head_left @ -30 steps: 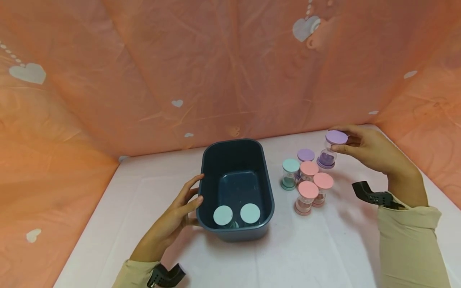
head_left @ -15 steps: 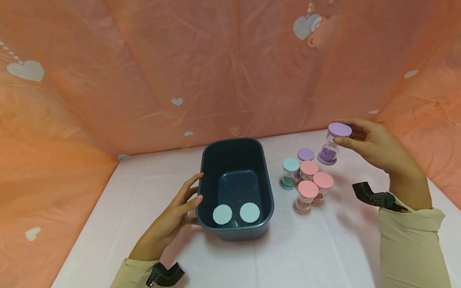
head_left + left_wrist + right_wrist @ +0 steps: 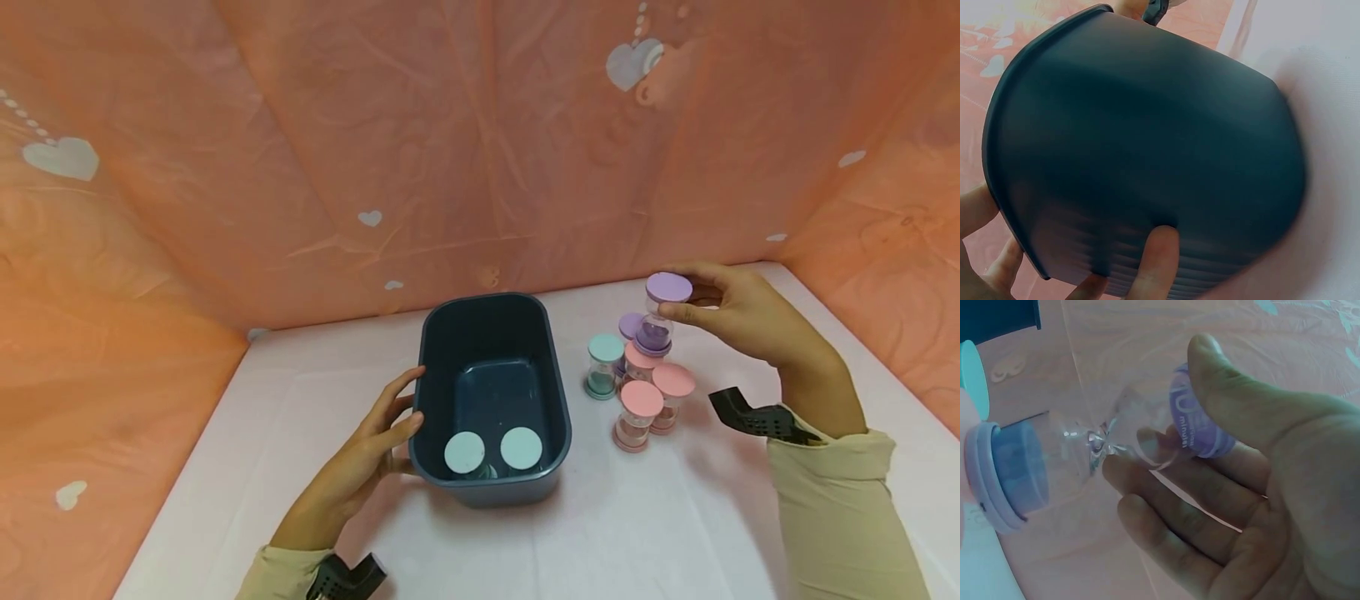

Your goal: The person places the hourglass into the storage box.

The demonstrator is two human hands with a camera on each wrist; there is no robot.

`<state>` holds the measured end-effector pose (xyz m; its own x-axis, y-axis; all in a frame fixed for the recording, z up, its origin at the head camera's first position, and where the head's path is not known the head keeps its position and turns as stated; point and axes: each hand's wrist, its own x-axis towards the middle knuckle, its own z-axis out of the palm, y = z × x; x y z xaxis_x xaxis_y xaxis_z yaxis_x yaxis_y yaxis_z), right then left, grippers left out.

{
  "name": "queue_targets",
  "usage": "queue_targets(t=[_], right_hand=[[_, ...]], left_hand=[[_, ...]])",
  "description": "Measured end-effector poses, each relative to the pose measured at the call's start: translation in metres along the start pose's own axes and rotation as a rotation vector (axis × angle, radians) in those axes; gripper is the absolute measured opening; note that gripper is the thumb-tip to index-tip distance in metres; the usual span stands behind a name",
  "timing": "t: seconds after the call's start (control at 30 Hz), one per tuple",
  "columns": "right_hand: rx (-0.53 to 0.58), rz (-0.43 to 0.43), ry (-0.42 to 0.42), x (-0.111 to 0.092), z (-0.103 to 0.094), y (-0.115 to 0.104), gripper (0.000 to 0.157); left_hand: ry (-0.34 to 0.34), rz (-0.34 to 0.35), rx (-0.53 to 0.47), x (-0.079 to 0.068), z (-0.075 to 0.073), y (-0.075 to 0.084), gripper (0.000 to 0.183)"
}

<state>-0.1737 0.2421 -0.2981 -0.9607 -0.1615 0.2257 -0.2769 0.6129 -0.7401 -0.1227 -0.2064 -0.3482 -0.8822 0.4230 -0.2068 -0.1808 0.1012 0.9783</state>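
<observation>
My right hand (image 3: 750, 321) pinches a purple sand timer (image 3: 668, 287) by its upper end, thumb in front and fingers behind. It is raised over the group of timers, its base overlapping a pink timer (image 3: 642, 360) and another purple timer (image 3: 629, 324) in the head view. The right wrist view shows its clear glass waist and a printed purple cap (image 3: 1200, 419). My left hand (image 3: 363, 458) rests against the left side of a dark blue bin (image 3: 491, 492), fingers spread along the outer wall and tips at the rim.
Two pale mint-topped timers (image 3: 521, 448) stand inside the bin at its near end. A teal timer (image 3: 603, 367) and two more pink timers (image 3: 640, 408) stand right of the bin on the white table (image 3: 600, 533). An orange curtain (image 3: 450, 150) hangs behind.
My right hand first lifts the purple timer a little, then carries it left and slightly lower, over the other timers. The left hand and the bin stay in place.
</observation>
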Motion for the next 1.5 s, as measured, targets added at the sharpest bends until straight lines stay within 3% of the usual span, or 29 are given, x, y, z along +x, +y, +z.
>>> queue_targets(t=[0.27,0.47,1.07,1.5], right_hand=[[0.015,-0.035,-0.064,-0.002,-0.002,-0.001,0.044],[-0.003,0.007,-0.057,0.001,0.002,-0.007,0.046],[-0.049,-0.031,-0.063,0.007,0.021,-0.022,0.046],[-0.01,-0.075,-0.038,0.003,0.028,-0.037,0.046]], left_hand=[[0.006,-0.002,0.001,0.0,-0.002,0.001,0.062],[-0.005,0.007,-0.007,0.0,-0.003,0.001,0.063],[-0.003,0.003,-0.002,-0.001,-0.002,0.002,0.062],[-0.004,0.008,-0.004,-0.001,-0.002,0.003,0.061]])
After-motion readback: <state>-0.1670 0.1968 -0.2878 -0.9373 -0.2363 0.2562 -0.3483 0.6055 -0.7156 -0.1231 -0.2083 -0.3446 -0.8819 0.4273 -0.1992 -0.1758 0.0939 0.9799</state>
